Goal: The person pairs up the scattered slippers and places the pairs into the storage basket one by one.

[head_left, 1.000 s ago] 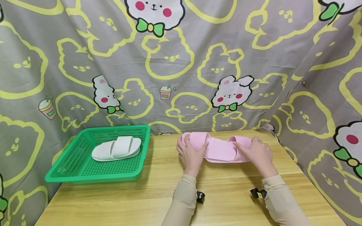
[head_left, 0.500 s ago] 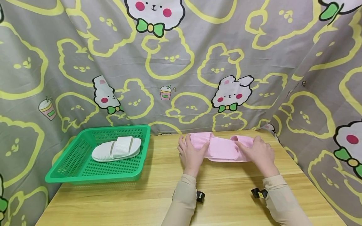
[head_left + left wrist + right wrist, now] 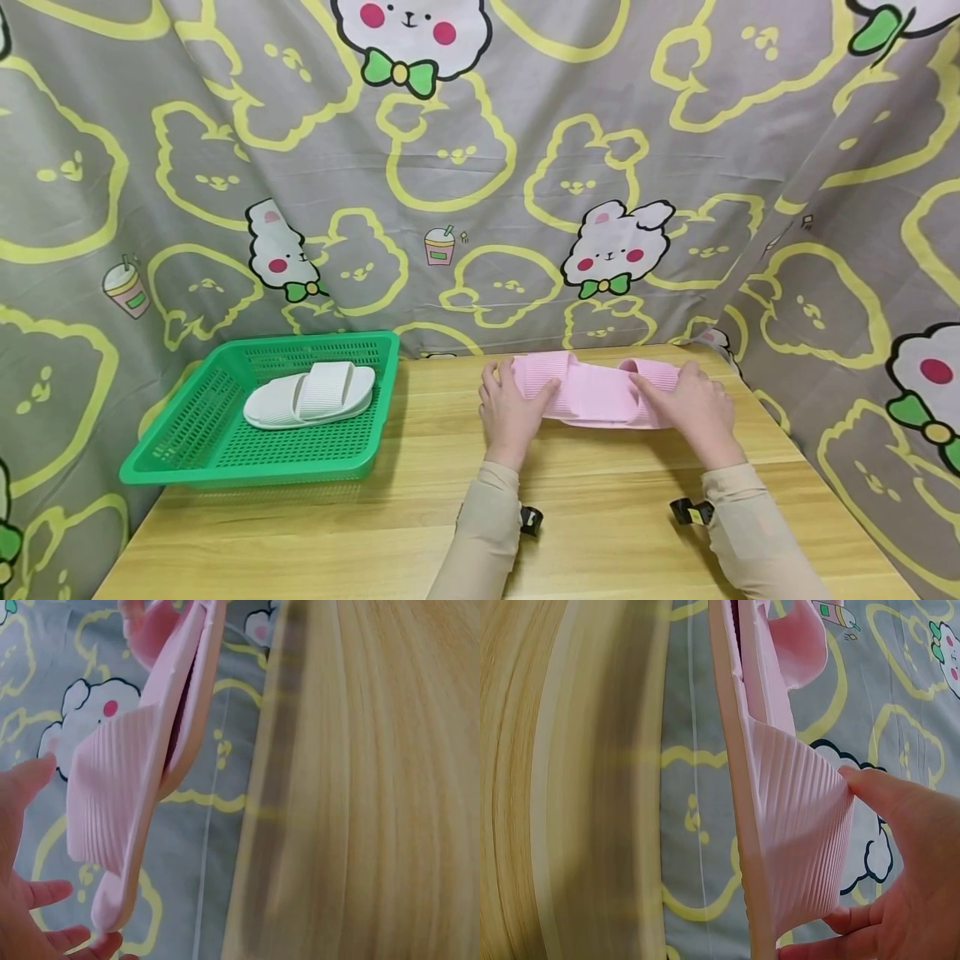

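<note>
Two pink slippers, sole against sole or stacked, overlap lengthwise with their ribbed straps toward opposite ends. They appear slightly above the table, shadow beneath. My left hand [image 3: 513,412] is at the left slipper [image 3: 547,383]; in the left wrist view its fingers are spread, fingertips [image 3: 109,945] at the slipper's end and the thumb apart from the strap. My right hand [image 3: 697,412] grips the right slipper [image 3: 799,825], thumb against the strap and fingers at its end. The right slipper's far end is hidden behind that hand.
A green perforated basket [image 3: 255,477] stands at the table's left, with white slippers [image 3: 311,396] in it. The wooden table [image 3: 600,517] meets a patterned grey curtain [image 3: 480,183] behind and at the sides.
The pink slippers have shifted a little to the right, the left one farther than my left hand, so more of its end lies past the fingers. Both hands have drifted slightly right.
</note>
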Motion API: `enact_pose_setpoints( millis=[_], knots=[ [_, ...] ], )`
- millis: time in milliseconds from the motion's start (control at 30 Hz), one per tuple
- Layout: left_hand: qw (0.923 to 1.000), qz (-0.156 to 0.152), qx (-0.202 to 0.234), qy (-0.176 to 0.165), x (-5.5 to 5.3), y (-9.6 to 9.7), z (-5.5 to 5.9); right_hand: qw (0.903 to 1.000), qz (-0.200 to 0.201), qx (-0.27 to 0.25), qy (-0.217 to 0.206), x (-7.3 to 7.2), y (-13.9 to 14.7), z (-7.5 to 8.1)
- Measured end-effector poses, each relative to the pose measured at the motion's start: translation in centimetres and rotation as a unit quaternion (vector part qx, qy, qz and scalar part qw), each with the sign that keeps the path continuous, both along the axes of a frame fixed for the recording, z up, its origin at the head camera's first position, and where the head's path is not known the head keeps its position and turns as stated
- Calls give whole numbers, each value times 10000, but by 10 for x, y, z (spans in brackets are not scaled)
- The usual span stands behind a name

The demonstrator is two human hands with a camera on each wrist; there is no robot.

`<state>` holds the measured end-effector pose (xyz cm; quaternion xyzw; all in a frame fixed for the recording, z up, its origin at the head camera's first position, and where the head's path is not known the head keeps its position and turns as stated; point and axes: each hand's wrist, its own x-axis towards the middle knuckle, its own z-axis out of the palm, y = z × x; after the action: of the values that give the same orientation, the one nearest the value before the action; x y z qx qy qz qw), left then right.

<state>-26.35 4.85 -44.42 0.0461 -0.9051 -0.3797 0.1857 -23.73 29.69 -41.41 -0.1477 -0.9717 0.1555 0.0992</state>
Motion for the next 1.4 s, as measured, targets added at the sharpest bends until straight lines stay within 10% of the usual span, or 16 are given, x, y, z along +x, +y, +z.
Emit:
enact_pose_setpoints(
  millis=[1400],
  knots=[
    [9828, -1495, -1034, -311, 7, -1, 8, 9999, 44, -12, -96, 1, 3, 2]
  ],
)
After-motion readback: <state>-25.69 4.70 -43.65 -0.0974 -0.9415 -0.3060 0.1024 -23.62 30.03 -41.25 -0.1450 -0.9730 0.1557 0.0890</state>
